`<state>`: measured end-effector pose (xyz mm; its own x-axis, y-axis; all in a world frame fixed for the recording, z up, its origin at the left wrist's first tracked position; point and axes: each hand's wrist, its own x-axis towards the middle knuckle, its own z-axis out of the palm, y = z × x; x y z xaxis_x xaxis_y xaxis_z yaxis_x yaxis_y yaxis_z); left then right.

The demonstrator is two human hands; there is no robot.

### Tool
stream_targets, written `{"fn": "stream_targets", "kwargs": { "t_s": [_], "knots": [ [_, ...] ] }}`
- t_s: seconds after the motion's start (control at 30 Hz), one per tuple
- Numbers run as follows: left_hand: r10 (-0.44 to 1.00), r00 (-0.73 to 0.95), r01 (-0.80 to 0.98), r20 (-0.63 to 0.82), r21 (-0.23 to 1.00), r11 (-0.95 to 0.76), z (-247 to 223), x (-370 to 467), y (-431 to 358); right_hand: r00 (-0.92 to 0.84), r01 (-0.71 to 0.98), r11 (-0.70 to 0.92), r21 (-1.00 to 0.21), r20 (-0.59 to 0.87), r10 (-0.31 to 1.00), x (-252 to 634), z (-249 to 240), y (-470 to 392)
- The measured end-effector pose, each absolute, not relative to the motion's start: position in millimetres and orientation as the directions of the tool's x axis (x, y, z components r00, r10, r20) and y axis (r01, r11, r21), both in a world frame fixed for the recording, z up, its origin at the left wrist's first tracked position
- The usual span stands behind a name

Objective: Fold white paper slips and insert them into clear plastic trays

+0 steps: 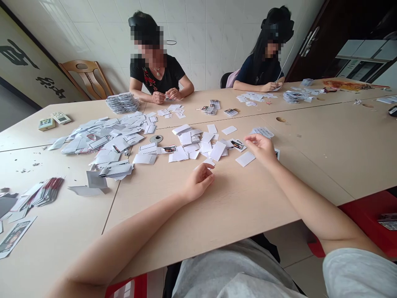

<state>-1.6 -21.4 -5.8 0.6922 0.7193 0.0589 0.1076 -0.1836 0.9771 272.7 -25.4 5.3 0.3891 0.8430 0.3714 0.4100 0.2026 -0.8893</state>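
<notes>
My left hand (200, 181) rests near the table's front side with loosely curled fingers and the thumb apart, and nothing shows in it. Its fingertips are beside a white card (209, 162) at the near edge of a loose pile of white cards (203, 138). Farther right, my right hand (261, 148) is raised over the table, fingers bent and thumb apart, with no held thing visible. A blank white card (245, 159) lies just left of it. Behind it sits a stack of small cards (262, 131), and a printed card (237, 144) lies to its left.
A large heap of white paper sleeves (105, 134) spreads to the left, with a round grey disc (156, 139) beside it. Red-edged cards (49, 191) lie at far left. Across the table (310, 165), two people handle small cards. Red stools (372, 219) stand below.
</notes>
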Motion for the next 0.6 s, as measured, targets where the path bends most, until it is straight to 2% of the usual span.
{"fn": "stream_targets", "kwargs": {
  "t_s": [0.07, 0.13, 0.2, 0.27, 0.37, 0.53, 0.6],
  "knots": [
    [0.711, 0.698, 0.141, 0.086, 0.957, -0.254, -7.3, -2.3, -21.9, 0.468, 0.674, 0.105, -0.732, 0.532, 0.706, 300.1, 1.7, -16.7],
    [0.694, 0.712, 0.168, 0.106, 0.934, -0.314, -7.5, -2.9, -23.0, 0.511, 0.774, -0.059, -0.630, 0.568, 0.645, 324.3, -3.2, -9.5],
    [0.675, 0.729, 0.189, 0.114, 0.914, -0.359, -6.6, -3.3, -24.4, 0.583, 0.760, -0.230, -0.608, 0.482, 0.654, 341.1, -8.9, -3.7],
    [0.663, 0.739, 0.205, 0.122, 0.896, -0.393, -5.0, -3.5, -25.8, 0.649, 0.694, -0.334, -0.638, 0.353, 0.674, 349.7, -14.2, 0.7],
    [0.655, 0.744, 0.223, 0.131, 0.875, -0.429, -2.3, -3.7, -27.3, 0.677, 0.622, -0.353, -0.699, 0.255, 0.690, 352.7, -18.4, 4.9],
    [0.638, 0.759, 0.230, 0.129, 0.864, -0.448, -0.1, -3.7, -28.3, 0.672, 0.651, -0.362, -0.668, 0.285, 0.684, 351.3, -16.2, 5.9],
    [0.646, 0.752, 0.224, 0.128, 0.873, -0.434, -0.7, -3.5, -28.3, 0.683, 0.623, -0.363, -0.693, 0.256, 0.684, 351.0, -15.9, 5.4]
  ]
}}
